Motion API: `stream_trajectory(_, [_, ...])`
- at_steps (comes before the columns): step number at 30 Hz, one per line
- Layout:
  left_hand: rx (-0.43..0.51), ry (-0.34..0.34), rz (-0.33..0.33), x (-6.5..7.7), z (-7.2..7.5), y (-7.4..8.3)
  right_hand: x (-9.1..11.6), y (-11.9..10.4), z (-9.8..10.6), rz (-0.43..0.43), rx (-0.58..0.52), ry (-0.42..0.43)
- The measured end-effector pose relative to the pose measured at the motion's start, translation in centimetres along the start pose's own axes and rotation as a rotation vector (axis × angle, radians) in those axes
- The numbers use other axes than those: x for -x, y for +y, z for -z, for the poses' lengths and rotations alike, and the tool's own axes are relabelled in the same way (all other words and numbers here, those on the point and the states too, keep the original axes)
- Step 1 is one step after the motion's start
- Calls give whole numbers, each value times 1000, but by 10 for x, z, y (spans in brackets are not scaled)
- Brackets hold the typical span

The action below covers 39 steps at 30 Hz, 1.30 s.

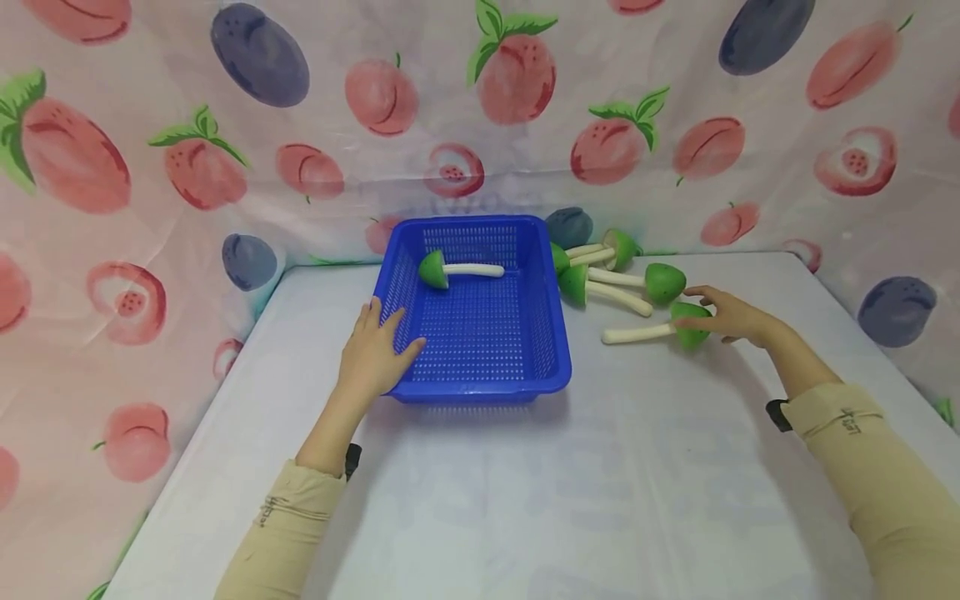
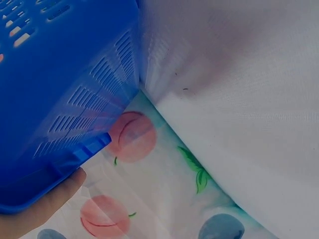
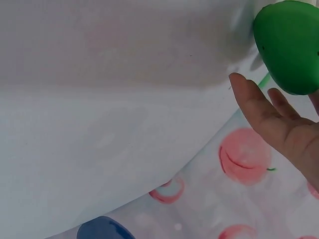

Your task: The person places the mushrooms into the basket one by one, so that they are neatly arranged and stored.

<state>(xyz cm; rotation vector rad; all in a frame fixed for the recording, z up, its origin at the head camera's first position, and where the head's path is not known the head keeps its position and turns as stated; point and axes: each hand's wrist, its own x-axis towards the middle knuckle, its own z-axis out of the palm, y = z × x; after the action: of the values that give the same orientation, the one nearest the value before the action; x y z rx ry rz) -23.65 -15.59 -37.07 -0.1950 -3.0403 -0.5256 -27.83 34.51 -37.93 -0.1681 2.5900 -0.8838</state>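
Note:
A blue perforated plastic basket [image 1: 474, 387] stands on the table, with one green-capped toy mushroom [image 1: 472, 270] lying inside. My left hand [image 1: 372, 354] rests on its left rim, fingers spread. In the left wrist view one straight finger [image 2: 62, 196] lies along the rim. On the right, my right hand [image 1: 731, 317] is at the green cap of another toy mushroom [image 1: 637, 334], whose white stem points left. The right wrist view shows extended fingers [image 3: 256, 107] beside and below that cap [image 3: 289, 47]; the thumb is mostly hidden.
Several more green toy mushrooms [image 1: 663, 283] lie in a loose pile against the basket's right side. A white cloth [image 1: 585, 500] covers the table. Behind and at the sides hangs a fruit-print curtain [image 1: 450, 100], meeting the table's back edge.

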Motion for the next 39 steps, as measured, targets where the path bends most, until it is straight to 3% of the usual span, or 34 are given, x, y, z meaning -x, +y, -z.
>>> stream_trajectory(9, [-7, -2, -2, 1, 1, 0, -11, 1, -2, 9, -38, -36])
stream_trajectory(39, [-1, 2, -1, 3, 2, 2, -8, -1, -4, 57, -14, 46])
